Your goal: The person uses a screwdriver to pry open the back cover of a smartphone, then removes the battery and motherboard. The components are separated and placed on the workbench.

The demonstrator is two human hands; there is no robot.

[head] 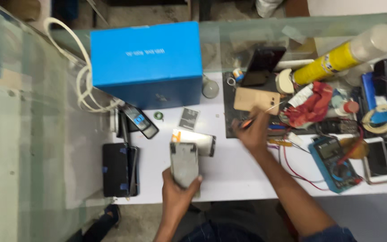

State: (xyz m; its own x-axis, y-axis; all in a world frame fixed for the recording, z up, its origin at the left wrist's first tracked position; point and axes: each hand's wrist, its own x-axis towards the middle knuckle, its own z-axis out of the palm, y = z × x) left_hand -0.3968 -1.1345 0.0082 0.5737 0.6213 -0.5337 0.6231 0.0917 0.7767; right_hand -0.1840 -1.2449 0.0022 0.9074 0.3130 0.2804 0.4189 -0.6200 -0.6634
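Observation:
My left hand (178,190) grips the near end of a grey phone body (184,162), held face up over the white table (229,175). Just beyond it lies a silvery phone part (198,141). My right hand (252,131) reaches out to the dark work mat (227,96) and holds a thin tool with an orange handle (248,123) near its front edge. A gold phone back cover (256,100) rests on the mat just beyond that hand, with a black phone (262,65) leaning behind it.
A large blue box (146,62) stands at the back, white cable (82,85) beside it. A black phone (118,169) lies left. To the right are a blue multimeter (337,163), a red cloth (312,105), a yellow spray can (337,60) and a white phone (376,160).

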